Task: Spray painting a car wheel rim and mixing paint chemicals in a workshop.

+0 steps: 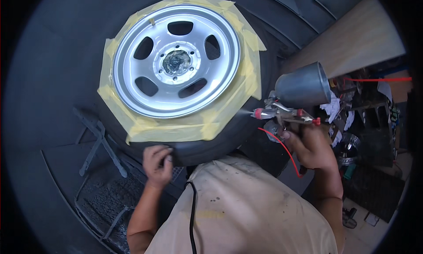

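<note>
A silver wheel rim [169,93] faces up in front of me, set in a black tyre [198,152]. Overlapping strips of yellow masking tape [176,133] cover the tyre's side all round the rim. My right hand [313,148] is wrapped round the handle of a spray gun [282,114], which carries a grey metal cup [304,85] on top. A faint mist leaves its nozzle, pointing left past the tape's lower right edge. My left hand [157,162] rests with curled fingers at the tyre's near edge; whether they grip it is hard to tell.
A red hose or cord [284,146] hangs by the gun. Grey metal legs of a stand [100,139] are at the left. A brown board [348,40] leans at the far right, above cluttered shelves with crumpled white paper [331,105] and a shiny round metal part [348,148].
</note>
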Tool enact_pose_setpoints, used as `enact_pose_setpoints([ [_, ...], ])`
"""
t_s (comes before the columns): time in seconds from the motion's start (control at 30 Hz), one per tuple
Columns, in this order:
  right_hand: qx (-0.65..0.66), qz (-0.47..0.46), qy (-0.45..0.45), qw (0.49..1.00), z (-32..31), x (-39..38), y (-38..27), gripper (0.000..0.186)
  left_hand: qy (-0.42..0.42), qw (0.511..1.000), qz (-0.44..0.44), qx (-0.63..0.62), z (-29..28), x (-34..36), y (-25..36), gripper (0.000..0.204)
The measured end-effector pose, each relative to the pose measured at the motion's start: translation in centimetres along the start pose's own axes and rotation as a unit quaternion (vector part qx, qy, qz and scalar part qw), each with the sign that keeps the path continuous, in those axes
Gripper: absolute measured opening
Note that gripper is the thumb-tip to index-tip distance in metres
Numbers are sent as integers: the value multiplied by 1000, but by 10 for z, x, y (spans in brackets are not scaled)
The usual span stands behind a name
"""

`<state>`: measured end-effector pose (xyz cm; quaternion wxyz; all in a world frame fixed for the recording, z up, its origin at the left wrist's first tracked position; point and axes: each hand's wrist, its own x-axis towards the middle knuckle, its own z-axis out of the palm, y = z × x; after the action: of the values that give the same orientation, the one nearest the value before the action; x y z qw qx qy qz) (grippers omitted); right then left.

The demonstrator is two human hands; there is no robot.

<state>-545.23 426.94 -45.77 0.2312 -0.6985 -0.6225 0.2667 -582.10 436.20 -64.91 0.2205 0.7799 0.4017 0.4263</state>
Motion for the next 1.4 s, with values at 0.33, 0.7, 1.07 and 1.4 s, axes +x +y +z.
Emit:
enact_pose_setpoints([
  [0.33, -83, -7, 82, 993, 5, -29, 95, 17, 42, 933, 106, 342, -65, -14, -119, 26],
  [0.7, -77, -16, 114, 990, 6, -41, 111, 20, 14, 978, 151, 145, 67, -65, 45, 33],
  [1.07, -97, -43, 121, 987, 29, -22, 114, 23, 20, 933, 188, 308, 13, -145, -97, 34],
  [1.4, -147, -72, 157, 974, 60, -55, 127, 19, 410, 849, -330, 40, 16, -260, -203, 41],
])
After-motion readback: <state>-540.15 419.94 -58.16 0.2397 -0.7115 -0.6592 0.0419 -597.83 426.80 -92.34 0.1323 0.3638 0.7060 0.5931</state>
